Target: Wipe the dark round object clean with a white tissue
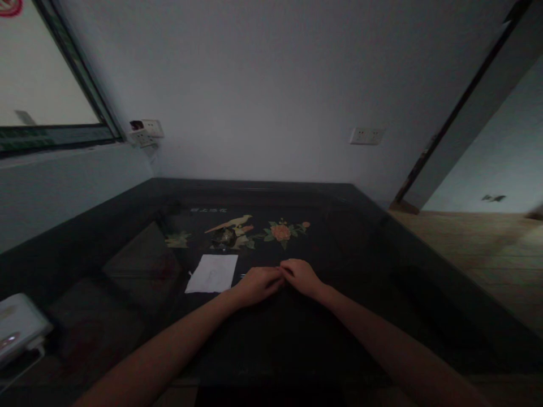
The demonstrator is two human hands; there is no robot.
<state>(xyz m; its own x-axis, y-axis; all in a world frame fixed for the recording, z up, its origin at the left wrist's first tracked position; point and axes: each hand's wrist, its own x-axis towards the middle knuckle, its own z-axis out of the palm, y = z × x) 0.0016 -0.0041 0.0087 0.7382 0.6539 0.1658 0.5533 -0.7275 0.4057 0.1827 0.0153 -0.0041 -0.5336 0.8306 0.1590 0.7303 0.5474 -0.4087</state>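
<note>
My left hand [258, 285] and my right hand [302, 277] meet over the dark glossy table [280, 345]. Their fingers are curled and pressed together at the tips, and whatever they may hold is hidden or too small to make out. Just left of my left hand lies a white sheet [214, 272], paper or cloth, with faint marks on it. Beyond the sheet sits a small, dark, shiny lump [226, 237] whose kind I cannot tell. It rests on the table's printed bird and flower pattern [280, 232].
A white box-like device [21, 328] with a cable stands at the table's left edge. Wall sockets [367, 135] are on the wall behind, with another socket [151, 129] at the left holding a plug. A window [46, 73] is at upper left, wooden floor [487, 243] at right.
</note>
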